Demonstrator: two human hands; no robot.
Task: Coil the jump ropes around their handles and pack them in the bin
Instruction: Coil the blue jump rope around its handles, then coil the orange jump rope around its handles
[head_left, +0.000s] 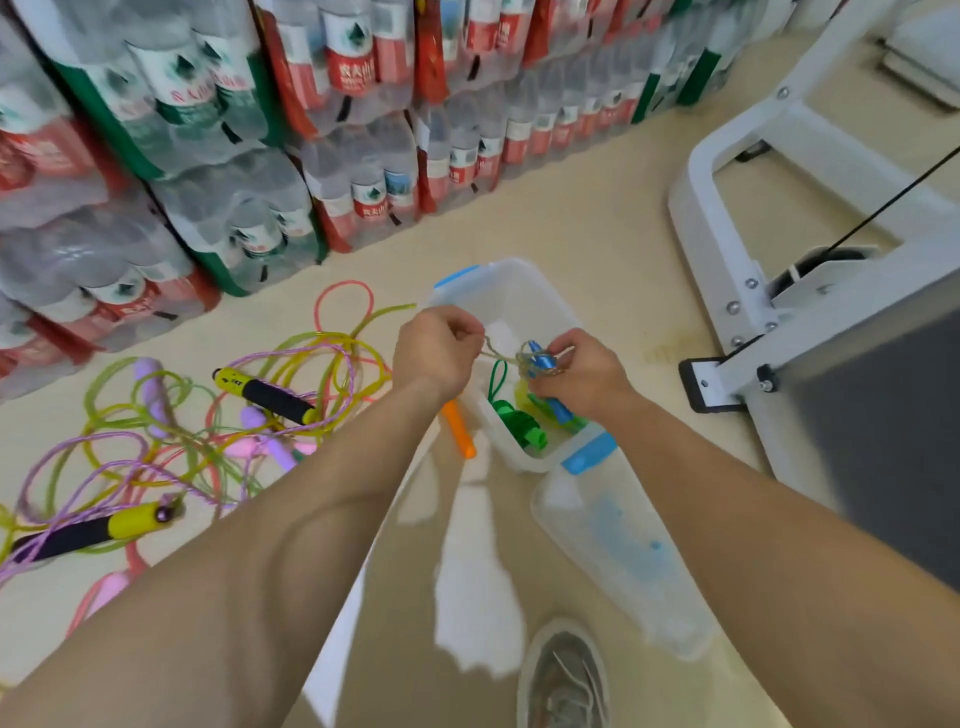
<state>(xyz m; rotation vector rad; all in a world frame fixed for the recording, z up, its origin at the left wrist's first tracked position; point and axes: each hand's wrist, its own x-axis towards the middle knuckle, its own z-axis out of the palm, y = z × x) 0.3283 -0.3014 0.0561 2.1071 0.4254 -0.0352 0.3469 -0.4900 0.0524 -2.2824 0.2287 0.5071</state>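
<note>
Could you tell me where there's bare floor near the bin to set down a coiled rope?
Bare floor lies beyond the bin, bordered by the bottle packs and the white frame. The bin's far half also looks bare. Left of it, tangled ropes crowd the floor; the lid lies near right.

Bottle labels (349, 58): "农夫山泉", white on red.

One wide-angle camera, worn on the head, is looking forward and steeply down at the floor (597, 218). It is sitting close above the left hand (436, 348) and right hand (576, 371), which are appearing mid-frame over the bin (514, 267).
</note>
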